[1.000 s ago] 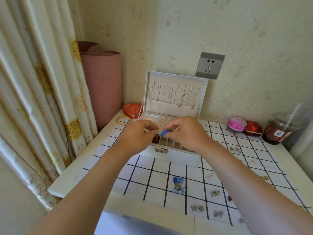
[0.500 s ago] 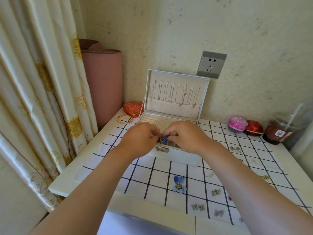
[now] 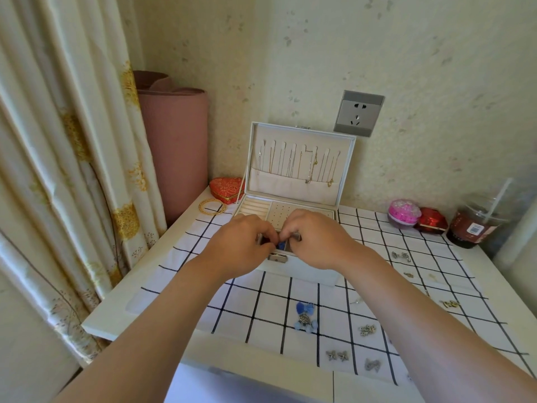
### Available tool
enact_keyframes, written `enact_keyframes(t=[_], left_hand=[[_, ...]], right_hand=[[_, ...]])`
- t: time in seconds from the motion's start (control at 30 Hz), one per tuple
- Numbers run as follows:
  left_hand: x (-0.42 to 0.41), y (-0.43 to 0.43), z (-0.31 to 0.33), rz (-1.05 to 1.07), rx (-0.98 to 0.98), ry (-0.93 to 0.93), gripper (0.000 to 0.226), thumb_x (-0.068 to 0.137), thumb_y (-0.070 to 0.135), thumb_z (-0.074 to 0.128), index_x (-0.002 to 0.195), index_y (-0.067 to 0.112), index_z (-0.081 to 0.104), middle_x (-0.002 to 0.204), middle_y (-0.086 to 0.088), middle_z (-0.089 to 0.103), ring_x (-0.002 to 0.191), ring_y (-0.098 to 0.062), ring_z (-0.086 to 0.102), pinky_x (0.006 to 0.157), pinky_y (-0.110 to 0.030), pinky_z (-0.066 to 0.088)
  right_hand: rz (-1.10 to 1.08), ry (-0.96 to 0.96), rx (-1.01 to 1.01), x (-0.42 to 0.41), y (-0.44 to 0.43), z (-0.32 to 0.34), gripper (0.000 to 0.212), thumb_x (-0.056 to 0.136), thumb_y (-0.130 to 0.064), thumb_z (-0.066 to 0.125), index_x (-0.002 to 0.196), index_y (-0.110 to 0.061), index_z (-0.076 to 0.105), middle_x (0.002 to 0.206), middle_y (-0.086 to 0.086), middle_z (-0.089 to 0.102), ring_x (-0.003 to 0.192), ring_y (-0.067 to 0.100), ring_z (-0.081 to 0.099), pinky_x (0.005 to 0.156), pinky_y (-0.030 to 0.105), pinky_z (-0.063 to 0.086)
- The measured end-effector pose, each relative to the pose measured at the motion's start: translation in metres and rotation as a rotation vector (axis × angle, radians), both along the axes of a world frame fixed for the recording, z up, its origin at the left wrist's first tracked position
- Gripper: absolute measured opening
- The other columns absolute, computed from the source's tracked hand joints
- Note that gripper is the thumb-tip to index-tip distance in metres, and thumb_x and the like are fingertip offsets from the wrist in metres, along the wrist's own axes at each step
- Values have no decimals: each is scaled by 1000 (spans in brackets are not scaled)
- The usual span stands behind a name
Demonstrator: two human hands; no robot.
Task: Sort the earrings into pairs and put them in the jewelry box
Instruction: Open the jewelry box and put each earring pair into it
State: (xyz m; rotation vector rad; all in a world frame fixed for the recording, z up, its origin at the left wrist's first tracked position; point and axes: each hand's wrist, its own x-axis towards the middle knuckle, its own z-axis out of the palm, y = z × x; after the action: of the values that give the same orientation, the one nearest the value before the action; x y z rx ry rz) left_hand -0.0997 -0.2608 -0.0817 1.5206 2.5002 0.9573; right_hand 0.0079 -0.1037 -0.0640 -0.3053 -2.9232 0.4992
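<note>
A white jewelry box (image 3: 302, 270) stands open at the back of the table, necklaces hanging in its raised lid. My left hand (image 3: 241, 245) and my right hand (image 3: 315, 239) meet over its front compartments, fingertips pinched together on a small blue earring (image 3: 281, 245) low inside the box. A matching blue bow earring (image 3: 305, 315) lies on the checked cloth in front of the box. Silver earrings lie in pairs near the front edge (image 3: 337, 355), (image 3: 366, 330), and another silver pair (image 3: 401, 255) lies to the right.
A white cloth with black grid lines (image 3: 203, 257) covers the table. A red heart box (image 3: 226, 189) and gold bangles (image 3: 212, 205) lie at back left. A pink box (image 3: 404, 213), red box (image 3: 431, 220) and drink cup (image 3: 473, 225) stand at back right. Curtains hang left.
Both hands have lowered with the blue earring from above the box down into its front compartments. The other blue earring and the silver ones on the cloth have stayed put.
</note>
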Motion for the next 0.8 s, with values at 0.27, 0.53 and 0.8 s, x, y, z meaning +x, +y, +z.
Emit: enact_keyframes(t=[0.27,0.53,0.8], left_hand=[[11,-7,4,-12,-45,90,20,90,37,64,109,35,71,109,11,55,110,-10,45,96,-30,42],[48,-16,11,-64,90,168,7,88,30,67,95,30,69,91,17,58,84,-1,51,76,-20,44],[85,-15,-12,-91,-307,88,32,86,53,63,111,33,64,100,14,68,91,-5,59,79,-27,48]], right_hand=[[-13,45,-38,17,0,2,42,92,-7,57,116,-38,71,115,-12,56,98,10,56,87,34,50],[2,-49,-137,65,-13,12,17,92,-23,67,97,-35,76,89,-25,65,89,-4,61,82,23,52],[-39,-377,26,86,-28,-7,31,93,-42,64,122,-32,70,110,-8,68,98,13,61,84,32,51]])
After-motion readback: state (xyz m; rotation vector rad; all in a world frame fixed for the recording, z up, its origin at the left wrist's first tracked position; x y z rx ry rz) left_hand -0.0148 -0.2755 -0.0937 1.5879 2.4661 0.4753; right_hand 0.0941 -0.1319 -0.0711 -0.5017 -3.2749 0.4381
